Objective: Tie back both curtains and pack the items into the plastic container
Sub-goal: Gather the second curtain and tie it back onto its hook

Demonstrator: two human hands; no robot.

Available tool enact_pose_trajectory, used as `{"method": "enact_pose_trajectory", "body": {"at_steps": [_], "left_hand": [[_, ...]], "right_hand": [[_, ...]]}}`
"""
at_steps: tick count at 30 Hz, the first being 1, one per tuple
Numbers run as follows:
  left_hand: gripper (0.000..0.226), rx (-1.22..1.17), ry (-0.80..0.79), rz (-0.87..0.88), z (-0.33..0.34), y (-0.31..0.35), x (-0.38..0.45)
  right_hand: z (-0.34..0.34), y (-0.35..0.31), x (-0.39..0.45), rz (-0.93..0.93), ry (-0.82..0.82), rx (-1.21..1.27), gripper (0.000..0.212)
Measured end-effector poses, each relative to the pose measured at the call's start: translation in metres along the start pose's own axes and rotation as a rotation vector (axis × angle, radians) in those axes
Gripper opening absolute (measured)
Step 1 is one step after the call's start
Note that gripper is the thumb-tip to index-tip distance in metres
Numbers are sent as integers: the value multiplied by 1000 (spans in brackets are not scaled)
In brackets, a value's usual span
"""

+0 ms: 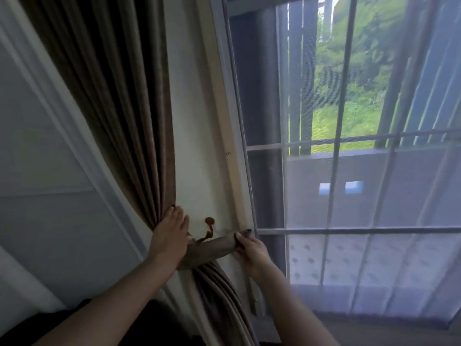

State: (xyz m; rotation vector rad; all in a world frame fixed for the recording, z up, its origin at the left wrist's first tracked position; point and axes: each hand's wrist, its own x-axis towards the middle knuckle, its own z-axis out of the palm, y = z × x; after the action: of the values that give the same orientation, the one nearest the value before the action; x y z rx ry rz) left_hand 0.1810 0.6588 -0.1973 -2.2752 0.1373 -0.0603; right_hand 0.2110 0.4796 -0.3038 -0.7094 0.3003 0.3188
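Observation:
A brown pleated curtain (129, 116) hangs left of the window and is gathered into a bunch low down. My left hand (169, 236) wraps around the gathered bunch and holds it against the wall. A brown fabric tieback band (212, 247) runs across the front of the bunch. My right hand (249, 250) pinches the band's free end near the window frame. A dark metal hook (209, 227) is fixed to the cream wall just above the band, between my two hands. The plastic container is not in view.
A cream wall strip (199, 146) separates the curtain from the window frame (234, 136). A sheer white curtain (374, 221) covers the barred window on the right. A pale panelled wall (50, 171) stands to the left.

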Motion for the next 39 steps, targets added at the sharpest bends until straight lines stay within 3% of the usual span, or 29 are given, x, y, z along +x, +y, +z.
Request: {"method": "enact_pose_trajectory", "body": {"at_steps": [6,13,20,29,39], "left_hand": [[60,48,-43,7,16,-18,-1],[59,84,-82,9,16,-27,8],[61,134,-96,35,14,-29,12],[62,140,-97,43,15,-29,16],[64,100,-78,63,19,-30,14]], "right_hand": [[37,39,39,128,-20,-67,15],[47,53,61,-163,58,-360,22],[45,67,83,-249,163,-445,14],[46,71,85,-349,158,-650,18],[39,75,87,-463,184,-1017,18]]}}
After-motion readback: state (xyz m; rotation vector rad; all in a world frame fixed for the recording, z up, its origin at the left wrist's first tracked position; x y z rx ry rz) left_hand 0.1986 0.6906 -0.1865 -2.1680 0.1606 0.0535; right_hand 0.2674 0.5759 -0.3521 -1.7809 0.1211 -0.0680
